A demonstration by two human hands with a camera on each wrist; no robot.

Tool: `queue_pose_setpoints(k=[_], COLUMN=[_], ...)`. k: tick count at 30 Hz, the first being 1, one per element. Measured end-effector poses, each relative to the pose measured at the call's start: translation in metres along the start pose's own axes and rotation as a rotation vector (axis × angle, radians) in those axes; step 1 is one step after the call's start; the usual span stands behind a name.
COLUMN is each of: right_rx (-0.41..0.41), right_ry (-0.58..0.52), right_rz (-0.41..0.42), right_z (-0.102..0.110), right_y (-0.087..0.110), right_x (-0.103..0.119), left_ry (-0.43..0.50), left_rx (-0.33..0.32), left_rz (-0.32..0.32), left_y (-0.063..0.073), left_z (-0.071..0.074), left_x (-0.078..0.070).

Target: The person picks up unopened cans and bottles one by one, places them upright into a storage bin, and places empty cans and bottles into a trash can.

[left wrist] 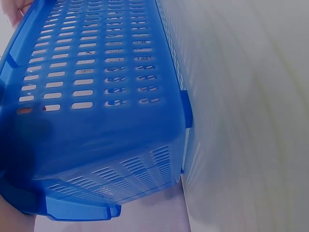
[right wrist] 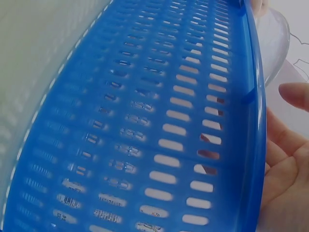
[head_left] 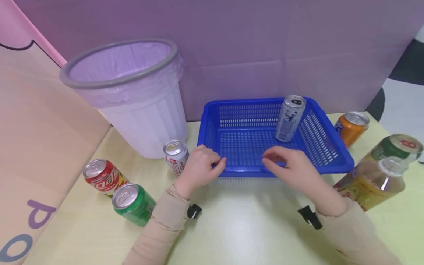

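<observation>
A blue plastic basket (head_left: 251, 172) sits on the table between both hands. My left hand (head_left: 200, 165) is at its front left corner, fingers bent and thumb pointing right, apart from the fingertips. In the left wrist view, that hand is mostly out of frame. My right hand (head_left: 291, 165) is over the front rim toward the right, with a gap between thumb and loosely bent fingers. In the right wrist view, the right fingers (right wrist: 285, 145) lie behind the rim, thumb raised off it. A tall silver can (head_left: 290, 119) stands inside the basket at the back right.
Left of the basket are a white-and-silver cola can (head_left: 173, 156), a red can (head_left: 104, 176), a green can (head_left: 135, 206) and a lined bin (head_left: 149, 114). To its right stand an orange can (head_left: 352, 129), a green-and-tan can (head_left: 384, 147) and a plastic bottle (head_left: 374, 187).
</observation>
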State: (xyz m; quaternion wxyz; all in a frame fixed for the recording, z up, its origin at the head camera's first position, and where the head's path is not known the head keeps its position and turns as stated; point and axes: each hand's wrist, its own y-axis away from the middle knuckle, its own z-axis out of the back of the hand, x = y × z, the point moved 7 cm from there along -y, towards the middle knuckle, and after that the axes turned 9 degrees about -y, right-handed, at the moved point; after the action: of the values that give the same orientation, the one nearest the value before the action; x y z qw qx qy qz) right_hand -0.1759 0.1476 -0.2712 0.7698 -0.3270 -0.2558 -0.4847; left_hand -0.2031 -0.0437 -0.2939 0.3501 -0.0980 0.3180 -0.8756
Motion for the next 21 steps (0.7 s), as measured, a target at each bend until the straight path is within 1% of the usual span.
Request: queue_pose_setpoints(k=[6,13,17,21], right_rx=[-0.004,0.004,-0.032,-0.089], right_ry=[0.004,0.021,0.035,0.04], right_rz=[0.01,0.01,0.026,0.049], right_z=[0.005,0.008,0.015,0.026], right_y=[0.002,0.005,0.009,0.012], right_x=[-0.002,-0.001,0.005,0.008], left_ry=[0.0,-0.008,-0.007,-0.009], left_rx=[-0.015,-0.019,-0.026,-0.03], left_rz=[-0.003,-0.002,-0.007,-0.011], left_y=[0.0,0.001,0.002,0.001], left_z=[0.002,0.0,-0.001,0.0], left_x=[-0.001,0.001,0.001,0.0])
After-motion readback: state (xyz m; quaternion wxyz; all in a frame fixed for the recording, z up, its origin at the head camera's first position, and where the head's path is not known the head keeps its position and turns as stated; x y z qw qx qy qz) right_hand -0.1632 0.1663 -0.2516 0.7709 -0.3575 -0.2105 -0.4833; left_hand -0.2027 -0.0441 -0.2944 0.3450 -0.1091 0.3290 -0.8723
